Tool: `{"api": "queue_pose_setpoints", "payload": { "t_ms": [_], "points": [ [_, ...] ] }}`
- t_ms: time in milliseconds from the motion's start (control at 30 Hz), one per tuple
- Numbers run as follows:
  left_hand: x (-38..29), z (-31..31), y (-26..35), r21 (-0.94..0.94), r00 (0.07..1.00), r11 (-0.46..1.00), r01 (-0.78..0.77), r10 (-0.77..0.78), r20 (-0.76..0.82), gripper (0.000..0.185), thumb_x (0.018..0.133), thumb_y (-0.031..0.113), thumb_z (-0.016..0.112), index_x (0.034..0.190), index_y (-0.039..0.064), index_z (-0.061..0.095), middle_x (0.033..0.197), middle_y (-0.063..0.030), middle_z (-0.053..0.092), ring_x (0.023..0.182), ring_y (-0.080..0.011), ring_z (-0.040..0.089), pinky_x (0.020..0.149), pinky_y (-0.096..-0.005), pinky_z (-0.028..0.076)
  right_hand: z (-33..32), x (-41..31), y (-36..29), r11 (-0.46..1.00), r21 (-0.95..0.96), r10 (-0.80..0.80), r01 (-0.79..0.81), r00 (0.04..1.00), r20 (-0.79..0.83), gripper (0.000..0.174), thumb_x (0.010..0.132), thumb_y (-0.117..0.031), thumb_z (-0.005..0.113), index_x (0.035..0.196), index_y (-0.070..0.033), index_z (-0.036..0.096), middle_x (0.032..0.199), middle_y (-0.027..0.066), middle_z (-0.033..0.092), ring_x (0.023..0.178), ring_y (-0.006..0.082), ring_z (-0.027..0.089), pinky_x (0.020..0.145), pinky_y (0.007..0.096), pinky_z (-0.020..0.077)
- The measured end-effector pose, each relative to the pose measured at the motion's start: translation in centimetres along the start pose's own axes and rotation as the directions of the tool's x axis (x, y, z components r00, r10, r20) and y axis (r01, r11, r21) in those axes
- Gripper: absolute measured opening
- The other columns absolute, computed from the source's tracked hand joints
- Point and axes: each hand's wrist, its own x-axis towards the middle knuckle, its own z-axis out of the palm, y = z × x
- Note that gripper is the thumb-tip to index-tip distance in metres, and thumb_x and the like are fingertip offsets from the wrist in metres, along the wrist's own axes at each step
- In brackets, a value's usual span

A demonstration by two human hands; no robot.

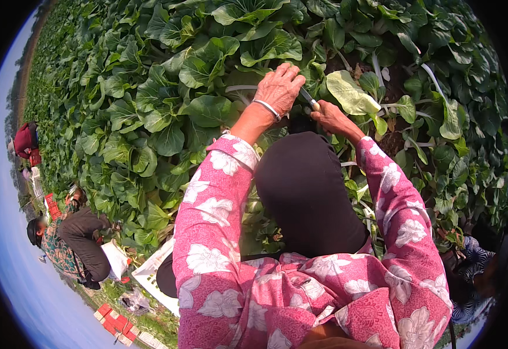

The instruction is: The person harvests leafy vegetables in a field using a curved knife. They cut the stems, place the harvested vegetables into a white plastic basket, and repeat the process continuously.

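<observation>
My left hand (280,87), with a pale band around the wrist, reaches in among leafy bok choy plants (275,48). Its fingers curl downward and the fingertips are hidden, so what they grip cannot be made out. Close by on the right, my right hand (333,117) is wrapped around the light-coloured handle of a knife (309,98). The metal blade points up and left toward my left hand, its tip out of sight. A pale yellow-green leaf (351,92) lies beside my right hand.
Dark-clothed knee (308,187) rises between my arms. Cut stalks and loose leaves (406,109) lie on soil at right. A white crate (158,272) stands at lower left. Beyond it, a person (79,244) crouches; another (27,139) bends farther off. Red boxes (116,325) sit behind.
</observation>
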Motion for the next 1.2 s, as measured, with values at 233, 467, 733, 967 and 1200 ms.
{"api": "queue_pose_setpoints", "payload": {
  "t_ms": [233,467,733,967,1200],
  "points": [
    [1.1,4.1,-9.5,0.233,0.909,0.886,0.4,-0.416,0.022,0.031,0.074,0.011,0.051,0.103,0.02,0.057,0.123,-0.0074,0.044,0.102,-0.0311,0.048,0.069,-0.0426,0.05,1.5,3.2,-1.0,0.991,0.123,-0.058,0.057,0.998,0.004,0.023,0.083,-0.023,0.05,0.088,-0.002,0.043,0.061,0.0039,0.048,0.042,0.0115,0.045,0.037,0.0255,0.039],
    [-10.2,6.4,-11.9,-0.095,0.732,0.739,0.667,-0.673,-0.105,0.041,0.066,0.002,0.06,0.106,0.01,0.054,0.11,-0.0162,0.042,0.09,-0.0367,0.051,0.074,-0.0453,0.046,4.5,8.4,-1.8,0.996,-0.092,0.015,-0.011,0.999,0.048,0.027,0.079,-0.02,0.048,0.087,0.006,0.05,0.072,0.0235,0.057,0.062,0.0346,0.06,0.05,0.04,0.0487],
    [-12.9,10.9,-14.1,-0.278,0.661,0.679,0.68,-0.731,-0.167,0.05,0.06,0.001,0.063,0.109,0.009,0.053,0.1,-0.0164,0.039,0.091,-0.035,0.043,0.079,-0.0421,0.037,6.1,11.3,0.7,0.946,-0.248,-0.226,0.21,0.973,-0.038,0.024,0.079,-0.02,0.049,0.09,0.001,0.052,0.081,0.0279,0.055,0.083,0.0436,0.054,0.071,0.0474,0.043],
    [-13.0,11.2,-14.7,-0.112,0.689,0.708,0.697,-0.705,-0.167,0.042,0.062,0.009,0.066,0.103,0.011,0.056,0.099,-0.0196,0.043,0.079,-0.0393,0.053,0.068,-0.0457,0.044,9.2,16.5,4.1,0.728,-0.614,-0.362,0.305,0.932,0.034,0.022,0.08,-0.018,0.049,0.094,0.0,0.051,0.08,0.0244,0.058,0.073,0.0382,0.058,0.061,0.0447,0.0453],
    [-11.4,6.8,-11.4,-0.065,0.72,0.741,0.669,-0.667,-0.192,0.022,0.067,0.009,0.061,0.088,0.014,0.057,0.084,-0.011,0.049,0.066,-0.0345,0.056,0.055,-0.0449,0.046,7.1,12.5,2.3,0.952,-0.3,-0.042,0.066,0.995,0.085,0.024,0.08,-0.018,0.053,0.093,0.002,0.052,0.069,0.012,0.056,0.05,0.0182,0.051,0.039,0.0285,0.0386]
  ]
}}
